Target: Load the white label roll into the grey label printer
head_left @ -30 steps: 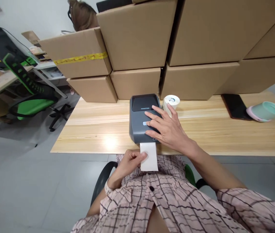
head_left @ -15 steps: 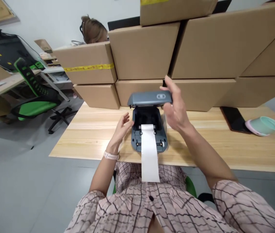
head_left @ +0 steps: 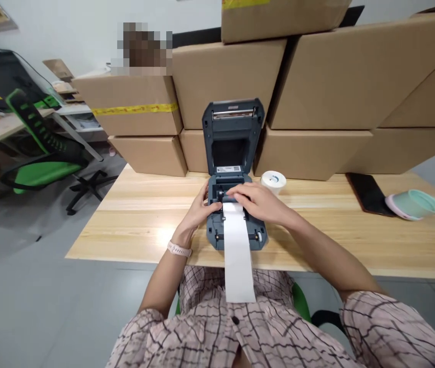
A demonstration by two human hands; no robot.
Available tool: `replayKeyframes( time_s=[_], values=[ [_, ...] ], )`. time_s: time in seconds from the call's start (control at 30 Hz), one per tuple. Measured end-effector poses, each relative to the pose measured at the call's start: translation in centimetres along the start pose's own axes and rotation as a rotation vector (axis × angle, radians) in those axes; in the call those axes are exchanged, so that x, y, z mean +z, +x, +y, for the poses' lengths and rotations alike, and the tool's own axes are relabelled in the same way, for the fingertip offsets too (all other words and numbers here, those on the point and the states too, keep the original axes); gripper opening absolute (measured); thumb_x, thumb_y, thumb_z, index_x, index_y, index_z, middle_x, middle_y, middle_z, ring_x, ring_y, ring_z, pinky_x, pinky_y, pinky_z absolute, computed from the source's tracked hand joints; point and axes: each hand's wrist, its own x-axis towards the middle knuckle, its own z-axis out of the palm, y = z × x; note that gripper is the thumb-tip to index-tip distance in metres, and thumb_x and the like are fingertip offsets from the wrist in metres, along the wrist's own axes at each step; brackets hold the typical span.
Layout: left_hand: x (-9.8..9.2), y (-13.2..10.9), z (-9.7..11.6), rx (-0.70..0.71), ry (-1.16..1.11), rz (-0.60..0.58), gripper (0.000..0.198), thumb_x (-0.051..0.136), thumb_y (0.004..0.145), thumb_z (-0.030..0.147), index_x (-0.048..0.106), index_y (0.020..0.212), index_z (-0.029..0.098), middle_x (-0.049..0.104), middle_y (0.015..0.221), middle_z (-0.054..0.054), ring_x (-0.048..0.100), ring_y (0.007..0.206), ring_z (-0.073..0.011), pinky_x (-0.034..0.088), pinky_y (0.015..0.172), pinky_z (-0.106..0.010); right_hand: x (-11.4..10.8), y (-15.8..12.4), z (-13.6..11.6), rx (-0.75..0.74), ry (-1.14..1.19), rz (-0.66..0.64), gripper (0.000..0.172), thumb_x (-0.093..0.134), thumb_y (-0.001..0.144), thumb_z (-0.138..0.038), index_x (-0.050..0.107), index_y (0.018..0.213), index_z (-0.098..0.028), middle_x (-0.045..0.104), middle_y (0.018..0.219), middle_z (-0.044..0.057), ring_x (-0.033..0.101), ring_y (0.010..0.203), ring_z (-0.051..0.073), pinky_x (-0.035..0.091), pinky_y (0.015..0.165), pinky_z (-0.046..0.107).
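Observation:
A dark grey label printer (head_left: 213,237) stands on the table in front of me, its lid (head_left: 232,132) raised and tilted back toward the boxes. A white strip of label paper (head_left: 239,260) runs from the compartment over the front edge to my lap. My left hand (head_left: 198,212) clasps the printer's left side, thumb over the rim and fingers along the outer wall. Inside the compartment, at the back end of the strip, are the bent fingers of my right hand (head_left: 257,202); what they press or pinch is hidden.
A white roll (head_left: 273,180) stands right of the printer. Stacked cardboard boxes (head_left: 225,84) line the table's back. Farther right lie a dark phone (head_left: 368,193) and a mint-green cup (head_left: 416,203) on its side. Another person's head (head_left: 144,48) shows behind the boxes. A green chair (head_left: 48,174) stands left.
The lid has swung up and back from half closed. My right hand has left it and moved down into the compartment. My left hand has closed on the printer's side.

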Motion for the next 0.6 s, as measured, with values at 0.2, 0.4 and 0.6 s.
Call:
replayKeyframes(
  time_s=[0.2,0.4,0.6],
  values=[
    [-0.1,-0.1,-0.8,0.009,-0.007,-0.015,0.1,0.081,0.075,0.035,0.033,0.162,0.023,0.043,0.164,-0.013,0.048,0.147,-0.0331,0.043,0.119,-0.044,0.4,2.6,0.3,-0.117,-0.215,-0.447,0.046,0.03,0.106,-0.028,0.054,0.144,-0.018,0.078,0.108,0.011,0.069,0.112,0.028,0.033,0.119,0.055],
    [-0.3,-0.1,-0.6,0.041,0.011,-0.025,0.1,0.078,0.075,0.032,0.031,0.163,0.02,0.039,0.167,-0.014,0.044,0.15,-0.0335,0.038,0.124,-0.045,0.2,2.8,0.9,-0.122,-0.084,-0.602,0.066,0.042,0.101,-0.03,0.03,0.165,-0.019,0.078,0.105,0.012,0.069,0.105,0.031,0.042,0.109,0.052],
    [-1.4,-0.2,0.6,0.027,0.029,-0.19,0.101,0.067,0.078,0.023,0.02,0.167,0.022,0.035,0.17,-0.011,0.041,0.152,-0.0316,0.031,0.128,-0.045,-1.1,2.8,1.9,-0.154,0.048,-0.64,0.069,0.051,0.099,-0.039,0.031,0.165,-0.027,0.077,0.12,0.009,0.069,0.1,0.028,0.049,0.102,0.047]
  ],
)
